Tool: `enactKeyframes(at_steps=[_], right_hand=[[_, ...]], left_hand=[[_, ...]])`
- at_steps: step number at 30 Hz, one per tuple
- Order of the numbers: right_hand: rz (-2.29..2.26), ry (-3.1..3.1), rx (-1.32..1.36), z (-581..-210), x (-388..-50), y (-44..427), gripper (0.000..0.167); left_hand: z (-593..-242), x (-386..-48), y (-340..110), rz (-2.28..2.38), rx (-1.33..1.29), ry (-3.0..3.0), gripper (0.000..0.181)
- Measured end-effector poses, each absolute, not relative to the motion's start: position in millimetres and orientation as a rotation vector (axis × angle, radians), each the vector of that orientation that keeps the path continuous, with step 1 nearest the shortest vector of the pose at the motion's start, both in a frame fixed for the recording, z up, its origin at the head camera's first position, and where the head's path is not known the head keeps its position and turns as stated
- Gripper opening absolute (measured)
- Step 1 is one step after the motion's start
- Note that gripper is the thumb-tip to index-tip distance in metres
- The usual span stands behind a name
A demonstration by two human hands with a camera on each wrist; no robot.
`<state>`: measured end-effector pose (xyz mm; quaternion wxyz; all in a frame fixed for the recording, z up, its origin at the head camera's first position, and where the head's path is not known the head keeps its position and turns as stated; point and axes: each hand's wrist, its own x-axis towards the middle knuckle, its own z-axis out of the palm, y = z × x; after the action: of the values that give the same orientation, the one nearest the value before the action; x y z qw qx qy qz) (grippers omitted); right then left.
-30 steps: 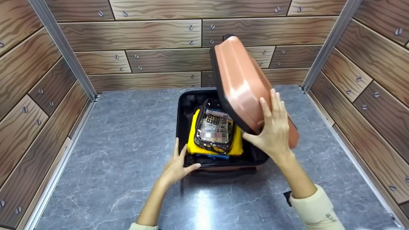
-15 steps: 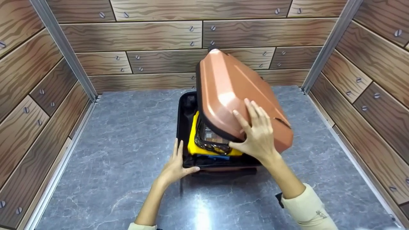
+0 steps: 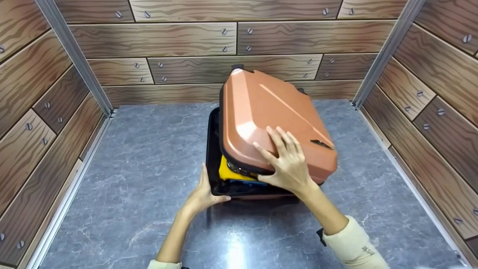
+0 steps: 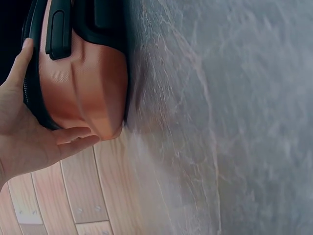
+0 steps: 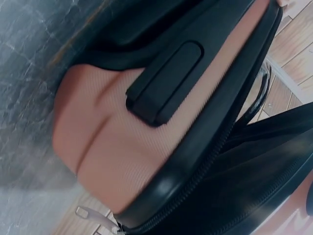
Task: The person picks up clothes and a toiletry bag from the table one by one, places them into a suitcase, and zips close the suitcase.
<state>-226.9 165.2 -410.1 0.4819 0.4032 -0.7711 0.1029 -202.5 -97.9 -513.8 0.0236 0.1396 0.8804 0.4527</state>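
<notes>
A copper-coloured hard suitcase lies on the floor, its black-lined base (image 3: 213,149) partly covered by the tilted lid (image 3: 276,112). My left hand (image 3: 199,194) rests at the base's near left corner, thumb along the front rim and straight fingers on the side; in the left wrist view they touch the copper shell (image 4: 100,88). With my right hand (image 3: 289,168) I hold the lid's near left corner, fingers spread on the shell and thumb at its black edge. Inside, a yellow folded item (image 3: 228,171), part of a black-trimmed pouch and something blue show; the lid hides the rest.
Grey marbled floor (image 3: 149,149) surrounds the suitcase. Wood-plank patterned walls (image 3: 157,41) stand behind and at both sides. In the right wrist view, a black side handle (image 5: 166,83) and a zip pull (image 5: 93,215) are on the base.
The lid has swung down and left over the base, covering most of the pouch. My right hand has moved left and lower with it. The left hand stays at the corner.
</notes>
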Motion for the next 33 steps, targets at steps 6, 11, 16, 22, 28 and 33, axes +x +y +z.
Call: enactKeyframes(at_steps=[6,11,16,22,28,33], right_hand=[[0.188,-1.895,1.052,-417,-225,159,0.095],[0.135,-1.905,1.095,-424,-224,153,0.092],[0.075,-1.93,1.13,-432,-222,148,0.099],[-0.016,-1.948,1.195,-446,-218,143,0.105],[-0.035,-1.946,1.224,-457,-215,138,0.104],[-0.054,-1.959,1.242,-462,-214,134,0.106]], left_hand=[[-516,-205,-99,1.443,0.506,2.737,0.123],[-518,-209,-99,1.489,0.542,2.741,0.122],[-521,-211,-98,1.585,0.56,2.726,0.12],[-525,-209,-97,1.647,0.529,2.684,0.121],[-528,-210,-98,1.679,0.548,2.694,0.123],[-528,-209,-100,1.698,0.551,2.66,0.124]])
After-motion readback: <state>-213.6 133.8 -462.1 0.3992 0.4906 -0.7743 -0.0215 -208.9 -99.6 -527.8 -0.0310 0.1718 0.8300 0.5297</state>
